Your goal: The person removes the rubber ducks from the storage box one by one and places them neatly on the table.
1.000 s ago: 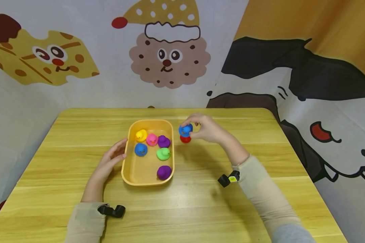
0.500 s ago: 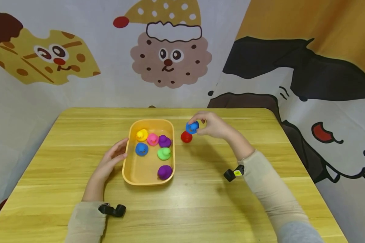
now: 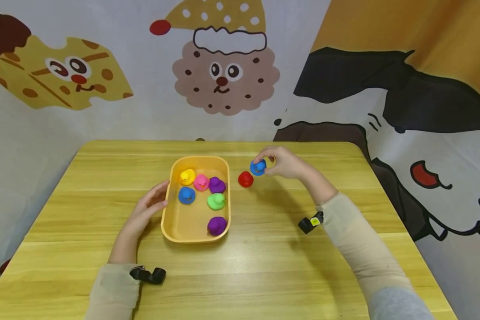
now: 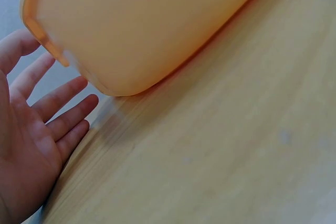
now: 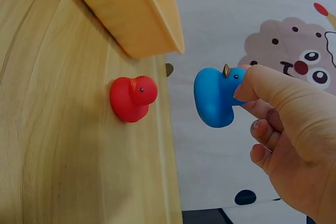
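Observation:
My right hand (image 3: 284, 163) pinches a blue rubber duck (image 3: 258, 168) by its head. In the right wrist view this blue duck (image 5: 212, 98) hangs above the table, apart from a red rubber duck (image 5: 131, 98) standing on the wood. That red duck (image 3: 246, 179) is just right of a yellow-orange plastic tray (image 3: 176, 229). Against the tray's left side rests my left hand (image 3: 146, 211); its fingers (image 4: 60, 98) are spread and fairly straight beside the wall in the left wrist view.
Inside the tray are a yellow duck (image 3: 187, 177), a pink duck (image 3: 201, 182), another blue duck (image 3: 186, 195), a green duck (image 3: 216, 201) and two purple ducks, one (image 3: 217, 226) near the front corner. A patterned cloth (image 3: 144, 124) hangs behind the wooden table (image 3: 232, 280).
My right hand has carried the blue duck up off the red duck and away to the right. The red duck stays on the table. My left hand keeps its place at the tray.

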A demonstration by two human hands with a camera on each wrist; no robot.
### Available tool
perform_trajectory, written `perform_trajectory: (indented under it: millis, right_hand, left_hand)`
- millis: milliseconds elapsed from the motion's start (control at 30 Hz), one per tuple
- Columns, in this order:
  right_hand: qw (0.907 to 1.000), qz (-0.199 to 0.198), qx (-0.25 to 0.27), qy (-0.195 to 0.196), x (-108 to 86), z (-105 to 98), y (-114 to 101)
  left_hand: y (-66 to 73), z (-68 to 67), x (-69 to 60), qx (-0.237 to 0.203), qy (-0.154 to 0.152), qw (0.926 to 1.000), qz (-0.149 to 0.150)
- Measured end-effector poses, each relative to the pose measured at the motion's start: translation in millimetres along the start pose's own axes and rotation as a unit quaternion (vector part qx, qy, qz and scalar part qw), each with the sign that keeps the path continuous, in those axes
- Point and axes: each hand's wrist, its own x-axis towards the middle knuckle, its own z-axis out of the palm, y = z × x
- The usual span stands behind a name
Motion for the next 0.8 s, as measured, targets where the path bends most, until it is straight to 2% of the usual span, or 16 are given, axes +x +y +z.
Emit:
perform_trajectory:
  millis: [367, 800]
  right_hand:
    - [0.9999, 0.013, -0.005, -0.008, 1.7, 1.2, 16.3]
    - [0.9997, 0.008, -0.009, -0.021, 0.9, 0.7, 27.9]
  left_hand:
    - [2.3, 0.2, -0.5, -0.001, 0.001, 1.0000, 0.000]
    - [0.4, -0.5, 0.2, 0.000, 0.002, 1.0000, 0.005]
